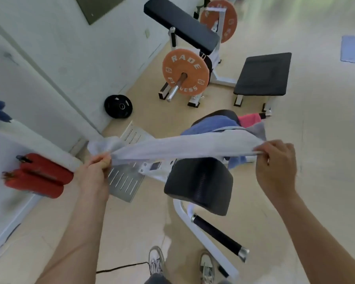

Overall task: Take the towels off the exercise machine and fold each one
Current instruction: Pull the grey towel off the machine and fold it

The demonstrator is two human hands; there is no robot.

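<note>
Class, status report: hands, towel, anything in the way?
Left hand and right hand grip white towel, stretched between them. Blue towel, pink towel on exercise machine. Nothing blocking.

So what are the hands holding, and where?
A white towel, stretched between them: the left hand grips its bunched left end, the right hand pinches its right end.

Near orange weight plate (pixel 195 76): white letters, "RADE" arched along the top edge, "FITNESS" along the bottom edge. The bar sleeve (pixel 175 87) partly covers the middle of the lower word. Small square emblems at left and right edges, unreadable. Far orange plate (pixel 228 23): white lettering, too skewed and blurred to read.
</note>
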